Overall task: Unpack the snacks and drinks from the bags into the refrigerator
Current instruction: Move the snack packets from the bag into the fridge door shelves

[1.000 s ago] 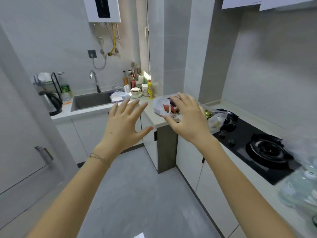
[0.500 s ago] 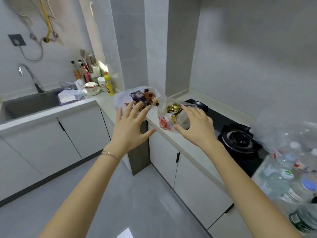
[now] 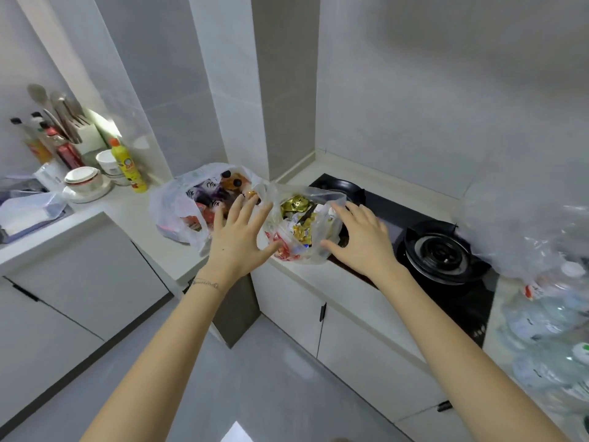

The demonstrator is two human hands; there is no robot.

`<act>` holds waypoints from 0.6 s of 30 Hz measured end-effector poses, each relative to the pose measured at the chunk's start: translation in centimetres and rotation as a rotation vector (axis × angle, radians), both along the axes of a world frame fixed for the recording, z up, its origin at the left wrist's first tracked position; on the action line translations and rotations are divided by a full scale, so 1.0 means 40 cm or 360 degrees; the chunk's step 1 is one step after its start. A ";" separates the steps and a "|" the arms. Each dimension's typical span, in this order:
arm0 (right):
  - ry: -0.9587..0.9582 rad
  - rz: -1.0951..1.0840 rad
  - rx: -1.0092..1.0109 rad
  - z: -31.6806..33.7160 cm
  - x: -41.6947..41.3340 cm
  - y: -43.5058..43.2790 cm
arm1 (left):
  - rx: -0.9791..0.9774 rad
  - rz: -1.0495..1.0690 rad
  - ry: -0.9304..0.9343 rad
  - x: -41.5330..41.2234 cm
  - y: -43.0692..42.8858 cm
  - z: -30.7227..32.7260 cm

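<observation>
Where frame ends, bottle bag (image 3: 541, 314) blurred, cropped

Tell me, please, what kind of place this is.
Most likely a small home kitchen: a gas stove is set in the counter, with bowls and a utensil holder near the wall.

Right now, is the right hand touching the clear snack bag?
Cannot tell. Head view: the right hand overlaps the clear snack bag, but contact isn't plain.

1 head-worn view, facing forward and down, near counter (image 3: 127, 208)
</observation>
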State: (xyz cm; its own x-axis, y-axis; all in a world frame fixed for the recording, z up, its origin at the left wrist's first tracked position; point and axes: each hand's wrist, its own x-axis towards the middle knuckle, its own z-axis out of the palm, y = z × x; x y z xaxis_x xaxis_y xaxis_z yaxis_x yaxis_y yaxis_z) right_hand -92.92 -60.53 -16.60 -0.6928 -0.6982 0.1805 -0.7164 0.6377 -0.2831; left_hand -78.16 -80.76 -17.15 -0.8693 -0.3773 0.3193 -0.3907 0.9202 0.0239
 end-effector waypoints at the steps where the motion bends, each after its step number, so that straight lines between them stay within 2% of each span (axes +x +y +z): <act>1: -0.0016 -0.0009 0.0015 -0.011 -0.023 -0.014 | 0.0016 -0.0014 -0.0020 -0.026 -0.019 -0.017; 6: -0.0079 -0.0025 0.0061 -0.066 -0.177 -0.102 | 0.0092 -0.0030 -0.0137 -0.176 -0.107 -0.088; 18: -0.0224 0.0186 0.0138 -0.205 -0.501 -0.318 | 0.0263 0.0069 -0.0326 -0.493 -0.252 -0.205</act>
